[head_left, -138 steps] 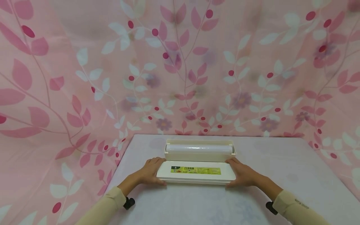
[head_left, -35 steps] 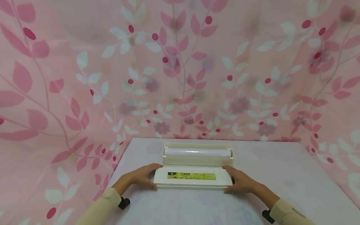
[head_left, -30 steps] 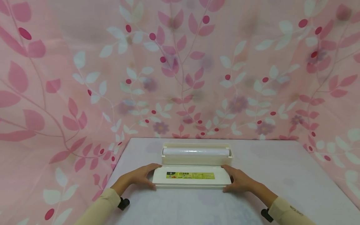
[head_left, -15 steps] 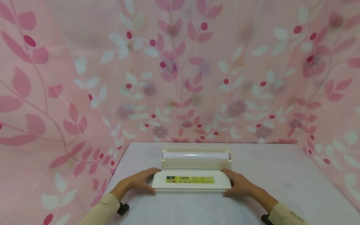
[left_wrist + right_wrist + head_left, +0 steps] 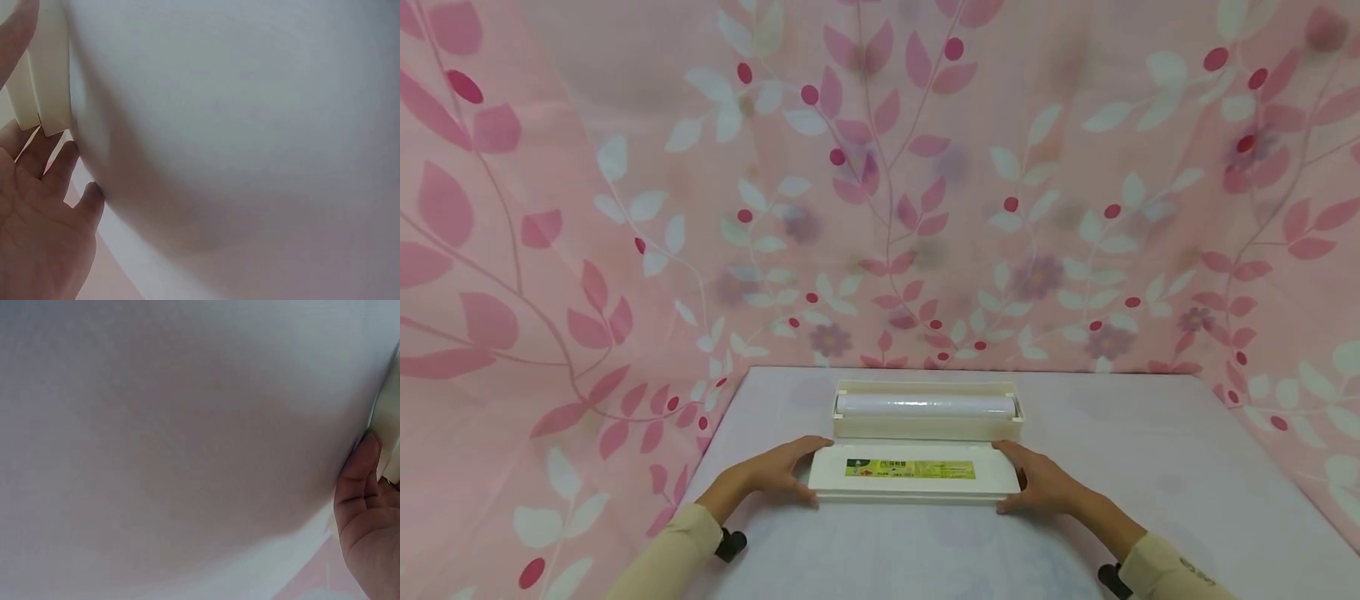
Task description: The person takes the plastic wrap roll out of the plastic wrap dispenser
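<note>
A long cream cling film box (image 5: 925, 429) lies on the table with a shiny white roll of film (image 5: 925, 406) inside. Its white lid (image 5: 925, 489), bearing a yellow-green label (image 5: 910, 469), lies flat along the box's near side. My left hand (image 5: 778, 472) holds the lid's left end, thumb at the near corner and forefinger at the far corner. At the right end, my right hand (image 5: 1047, 483) grips the same way. In the left wrist view, the left hand's fingers (image 5: 59, 175) meet the cream end. The right wrist view shows right fingertips (image 5: 372, 447) against the cream edge.
A pale cloth covers the table (image 5: 1150, 467). Behind and beside it hangs a pink leaf-patterned curtain (image 5: 700, 167). Small black devices (image 5: 731, 544) sit at both sleeve cuffs.
Since the oldest frame, the left thumb has drawn back a little toward the lid's left corner. Over the last second only the head view sways slightly; box, lid and hands keep their places.
</note>
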`<state>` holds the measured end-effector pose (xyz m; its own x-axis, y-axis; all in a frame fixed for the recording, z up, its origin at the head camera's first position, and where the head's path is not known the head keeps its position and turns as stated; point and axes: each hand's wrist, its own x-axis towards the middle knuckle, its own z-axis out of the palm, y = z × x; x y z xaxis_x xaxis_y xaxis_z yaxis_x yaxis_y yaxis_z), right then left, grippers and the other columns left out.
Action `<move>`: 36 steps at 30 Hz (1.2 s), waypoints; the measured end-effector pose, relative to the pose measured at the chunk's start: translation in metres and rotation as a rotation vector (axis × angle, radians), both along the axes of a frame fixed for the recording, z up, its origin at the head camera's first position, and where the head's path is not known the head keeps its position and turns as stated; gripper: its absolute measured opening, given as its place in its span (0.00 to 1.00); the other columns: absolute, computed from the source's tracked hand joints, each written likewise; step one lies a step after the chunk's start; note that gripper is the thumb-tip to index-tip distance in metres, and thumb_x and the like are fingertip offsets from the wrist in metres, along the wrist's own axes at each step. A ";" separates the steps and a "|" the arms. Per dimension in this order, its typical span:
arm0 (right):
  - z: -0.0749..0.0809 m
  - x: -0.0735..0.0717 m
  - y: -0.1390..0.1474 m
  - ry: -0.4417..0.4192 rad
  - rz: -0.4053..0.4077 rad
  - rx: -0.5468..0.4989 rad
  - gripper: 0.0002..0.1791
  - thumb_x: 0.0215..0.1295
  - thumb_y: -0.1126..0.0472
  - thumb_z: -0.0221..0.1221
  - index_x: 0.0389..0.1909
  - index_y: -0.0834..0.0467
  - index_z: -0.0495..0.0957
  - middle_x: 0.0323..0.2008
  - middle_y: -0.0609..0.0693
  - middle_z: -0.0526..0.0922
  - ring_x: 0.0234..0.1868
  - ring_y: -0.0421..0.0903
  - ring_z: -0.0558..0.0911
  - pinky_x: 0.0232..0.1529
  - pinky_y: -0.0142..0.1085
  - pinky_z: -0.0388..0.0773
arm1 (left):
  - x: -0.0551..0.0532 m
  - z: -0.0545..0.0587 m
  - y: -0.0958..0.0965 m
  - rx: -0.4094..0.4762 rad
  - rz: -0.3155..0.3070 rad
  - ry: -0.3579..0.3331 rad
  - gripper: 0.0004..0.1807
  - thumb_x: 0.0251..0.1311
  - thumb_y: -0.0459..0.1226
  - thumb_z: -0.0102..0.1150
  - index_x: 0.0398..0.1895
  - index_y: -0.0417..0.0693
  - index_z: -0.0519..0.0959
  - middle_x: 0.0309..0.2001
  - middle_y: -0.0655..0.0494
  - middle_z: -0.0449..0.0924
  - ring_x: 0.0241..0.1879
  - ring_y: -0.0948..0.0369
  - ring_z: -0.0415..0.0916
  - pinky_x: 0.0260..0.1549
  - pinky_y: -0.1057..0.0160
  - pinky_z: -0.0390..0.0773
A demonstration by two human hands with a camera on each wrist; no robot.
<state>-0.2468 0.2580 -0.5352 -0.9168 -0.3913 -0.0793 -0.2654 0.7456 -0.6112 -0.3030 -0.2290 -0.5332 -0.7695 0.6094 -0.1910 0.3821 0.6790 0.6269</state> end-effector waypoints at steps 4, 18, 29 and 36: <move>-0.002 -0.002 0.000 0.007 0.003 -0.009 0.58 0.41 0.42 0.78 0.72 0.57 0.61 0.59 0.52 0.75 0.42 0.43 0.72 0.40 0.32 0.70 | 0.000 0.000 -0.002 0.013 -0.002 -0.004 0.54 0.41 0.52 0.79 0.73 0.54 0.62 0.72 0.52 0.63 0.72 0.48 0.59 0.69 0.36 0.57; 0.000 -0.005 0.002 0.018 -0.002 -0.002 0.58 0.39 0.42 0.78 0.71 0.57 0.62 0.57 0.52 0.77 0.40 0.44 0.73 0.39 0.32 0.71 | -0.003 0.001 0.001 -0.008 -0.010 0.014 0.53 0.42 0.53 0.78 0.73 0.56 0.62 0.71 0.52 0.63 0.71 0.49 0.60 0.69 0.37 0.57; -0.003 -0.005 0.000 0.014 0.005 -0.018 0.58 0.39 0.43 0.79 0.71 0.58 0.62 0.59 0.53 0.75 0.38 0.41 0.72 0.37 0.30 0.69 | -0.003 -0.002 -0.001 -0.014 -0.013 0.022 0.53 0.41 0.54 0.78 0.72 0.56 0.62 0.70 0.54 0.65 0.70 0.50 0.60 0.70 0.38 0.57; 0.001 -0.004 0.002 0.025 0.007 -0.019 0.58 0.39 0.43 0.79 0.71 0.59 0.62 0.61 0.55 0.73 0.38 0.42 0.72 0.36 0.30 0.70 | -0.001 0.002 0.002 -0.023 -0.017 0.017 0.54 0.42 0.54 0.78 0.73 0.55 0.60 0.72 0.52 0.62 0.72 0.49 0.58 0.70 0.38 0.55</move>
